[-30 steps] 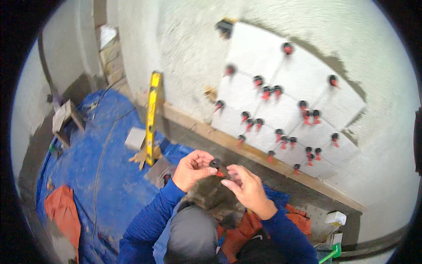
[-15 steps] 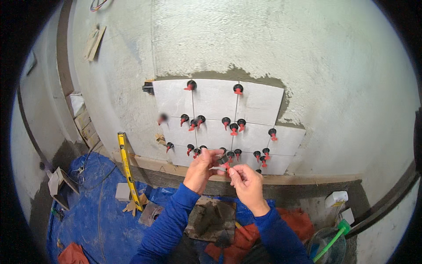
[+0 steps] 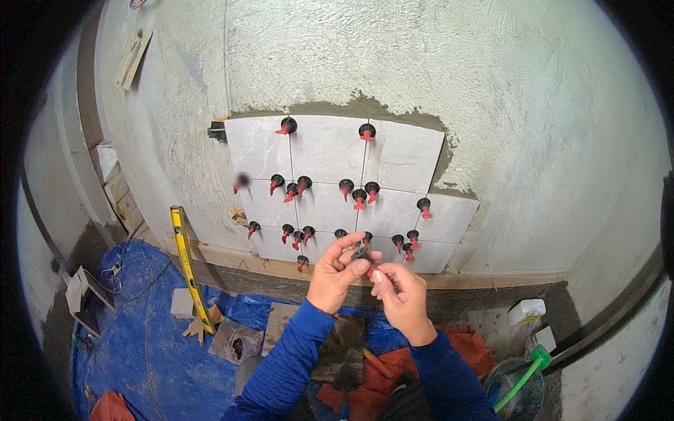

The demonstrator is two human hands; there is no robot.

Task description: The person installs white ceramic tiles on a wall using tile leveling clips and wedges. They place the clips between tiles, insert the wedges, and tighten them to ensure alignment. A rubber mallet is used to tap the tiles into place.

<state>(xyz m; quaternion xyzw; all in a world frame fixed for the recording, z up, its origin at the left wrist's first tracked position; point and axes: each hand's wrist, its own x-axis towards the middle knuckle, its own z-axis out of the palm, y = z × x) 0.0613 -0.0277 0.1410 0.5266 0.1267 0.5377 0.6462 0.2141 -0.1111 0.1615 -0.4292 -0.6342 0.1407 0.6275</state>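
My left hand (image 3: 334, 281) holds a black and red tile-leveling clip (image 3: 362, 254) in its fingertips. My right hand (image 3: 404, 302) pinches the red part of the same clip with thumb and forefinger. Both hands are in front of the lower rows of pale grey square tiles (image 3: 326, 147) on the wall, which carry several black and red clips (image 3: 359, 198) at their joints and corners. Grey mortar (image 3: 386, 105) edges the tiles along the top and right.
A yellow level (image 3: 188, 270) leans at the left on a blue tarpaulin (image 3: 126, 361), near a stool (image 3: 84, 298) and cables. Below my hands lie a dirty board (image 3: 281, 316) and orange cloth (image 3: 463, 347). At lower right are a white container (image 3: 526, 309) and a bucket with green-handled tool (image 3: 519, 382).
The view has tilted up and levelled toward the tiled wall. Both hands keep working the clip, the left one turning and the right one now pinching its red part from below.
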